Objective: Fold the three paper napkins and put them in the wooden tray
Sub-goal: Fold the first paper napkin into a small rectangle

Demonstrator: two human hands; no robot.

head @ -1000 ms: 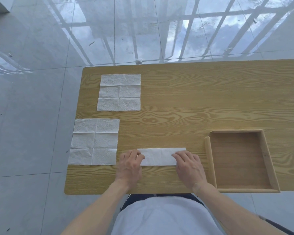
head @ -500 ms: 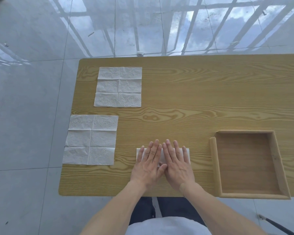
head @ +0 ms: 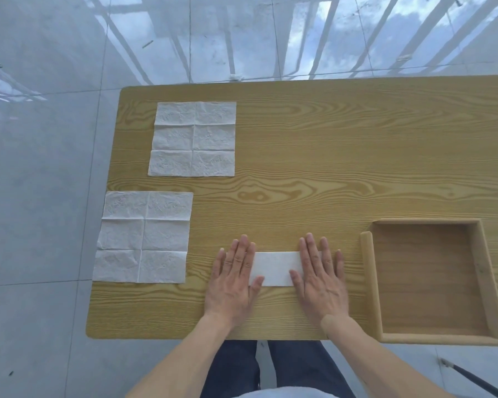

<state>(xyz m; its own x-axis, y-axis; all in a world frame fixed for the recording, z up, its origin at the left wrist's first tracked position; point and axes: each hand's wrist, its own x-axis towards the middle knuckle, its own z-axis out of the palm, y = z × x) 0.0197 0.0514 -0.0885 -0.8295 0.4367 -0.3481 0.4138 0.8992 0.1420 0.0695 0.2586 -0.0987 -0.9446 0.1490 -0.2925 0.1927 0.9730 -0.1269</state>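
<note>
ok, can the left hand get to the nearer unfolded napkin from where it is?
Probably yes. The left hand lies flat on the folded napkin, and only bare table separates it from the nearer unfolded napkin to its left.

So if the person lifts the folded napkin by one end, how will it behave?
The folded napkin is thin creased paper, so it will probably droop and may unfold. It looks very light, so it could slide on the smooth table once the left hand and right hand lift.
</note>
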